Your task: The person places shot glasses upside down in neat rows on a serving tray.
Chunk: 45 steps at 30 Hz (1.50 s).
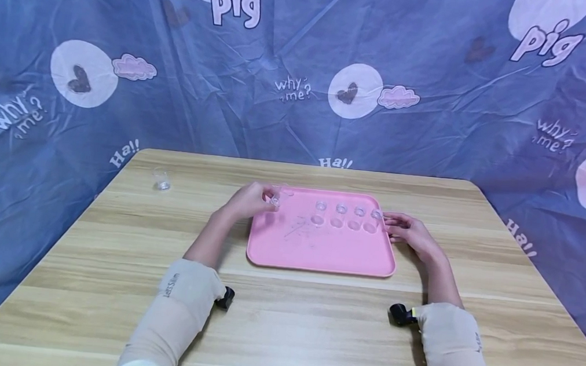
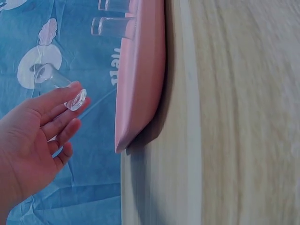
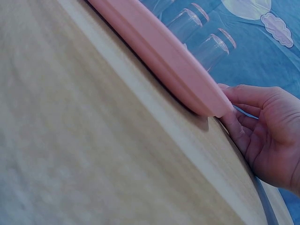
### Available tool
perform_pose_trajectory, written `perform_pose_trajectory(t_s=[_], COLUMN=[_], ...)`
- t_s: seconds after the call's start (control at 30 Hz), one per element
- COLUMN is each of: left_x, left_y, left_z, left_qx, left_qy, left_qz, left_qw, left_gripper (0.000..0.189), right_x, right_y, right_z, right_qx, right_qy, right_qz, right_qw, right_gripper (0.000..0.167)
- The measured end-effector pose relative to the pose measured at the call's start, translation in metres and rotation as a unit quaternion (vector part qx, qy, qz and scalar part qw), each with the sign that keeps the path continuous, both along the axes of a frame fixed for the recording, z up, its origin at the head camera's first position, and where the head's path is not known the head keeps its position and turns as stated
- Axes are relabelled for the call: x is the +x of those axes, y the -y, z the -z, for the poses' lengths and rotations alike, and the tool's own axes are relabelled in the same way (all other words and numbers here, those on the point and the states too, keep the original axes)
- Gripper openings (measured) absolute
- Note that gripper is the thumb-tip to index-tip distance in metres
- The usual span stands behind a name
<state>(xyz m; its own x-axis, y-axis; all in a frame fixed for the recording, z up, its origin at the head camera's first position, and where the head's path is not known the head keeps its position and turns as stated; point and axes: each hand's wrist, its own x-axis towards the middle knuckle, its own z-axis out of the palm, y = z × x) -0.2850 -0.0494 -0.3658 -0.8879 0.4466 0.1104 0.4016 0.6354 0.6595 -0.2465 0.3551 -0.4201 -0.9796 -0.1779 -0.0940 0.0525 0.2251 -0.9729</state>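
Note:
In the head view my left hand [image 1: 250,201] pinches a small clear glass [image 2: 55,80] between thumb and fingers, above the left side of a pink tray [image 1: 339,257]. The glass is tilted, its thick base near the fingertips and its mouth pointing away. Several similar glasses [image 1: 340,209] stand upside down in a row on the tray's right half, thick bases up. My right hand [image 1: 410,233] grips the tray's right rim beside the endmost glass; in the right wrist view the fingers [image 3: 248,96] lie around that edge.
Another clear glass [image 1: 162,183] stands upright on the wooden table [image 1: 306,335], far left of the tray. A blue printed cloth [image 1: 304,50] hangs behind the table and along its sides.

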Motion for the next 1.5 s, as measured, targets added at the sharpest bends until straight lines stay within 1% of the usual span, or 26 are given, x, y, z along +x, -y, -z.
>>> perform_pose_trajectory(t_s=[0.2,0.27,0.4,0.5,0.6,0.73,0.87,1.03,1.13,1.2,1.33,1.5], left_x=[-0.002,-0.002,0.000,0.000,0.000,0.001,0.002,0.003,0.002,0.002,0.000,-0.001], left_y=[-0.004,-0.005,-0.008,-0.010,-0.013,-0.017,-0.022,-0.029,-0.032,-0.035,-0.038,-0.043], left_z=[0.001,0.001,0.001,0.002,0.004,0.005,0.007,0.012,0.014,0.014,0.013,0.013], left_qx=[-0.048,-0.054,-0.056,-0.053,-0.049,-0.034,-0.018,0.022,0.049,0.056,0.061,0.067], left_qy=[-0.022,-0.028,-0.034,-0.045,-0.056,-0.056,-0.056,-0.059,-0.048,-0.039,-0.021,-0.011], left_qz=[-0.008,-0.020,-0.058,-0.075,-0.076,-0.081,-0.094,-0.106,-0.104,-0.098,-0.081,-0.056], left_qw=[0.9986,0.9980,0.9962,0.9948,0.9943,0.9946,0.9938,0.9923,0.9923,0.9928,0.9946,0.9961], left_gripper=[0.027,0.028,0.032,0.032,0.029,0.030,0.033,0.029,0.029,0.029,0.028,0.025], right_x=[-0.001,-0.002,-0.002,-0.003,-0.002,-0.001,-0.001,0.000,0.000,0.001,0.001,0.000], right_y=[0.000,-0.001,-0.001,-0.002,-0.002,-0.002,-0.002,0.000,0.000,0.000,0.000,0.000], right_z=[0.002,0.002,0.004,0.004,0.004,0.004,0.003,0.001,0.001,0.001,0.001,0.002], right_qx=[0.000,-0.001,0.000,0.000,-0.002,-0.002,0.002,0.006,0.001,-0.002,-0.007,-0.005], right_qy=[0.000,-0.001,-0.005,-0.008,-0.010,-0.012,-0.013,-0.007,-0.010,-0.014,-0.017,-0.014], right_qz=[0.001,0.001,0.000,0.000,-0.001,-0.004,-0.005,-0.002,-0.005,-0.010,-0.009,-0.004], right_qw=[1.0000,1.0000,1.0000,1.0000,1.0000,0.9999,0.9999,1.0000,0.9999,0.9998,0.9998,0.9999], right_gripper=[0.053,0.053,0.052,0.051,0.051,0.051,0.051,0.052,0.052,0.052,0.052,0.051])
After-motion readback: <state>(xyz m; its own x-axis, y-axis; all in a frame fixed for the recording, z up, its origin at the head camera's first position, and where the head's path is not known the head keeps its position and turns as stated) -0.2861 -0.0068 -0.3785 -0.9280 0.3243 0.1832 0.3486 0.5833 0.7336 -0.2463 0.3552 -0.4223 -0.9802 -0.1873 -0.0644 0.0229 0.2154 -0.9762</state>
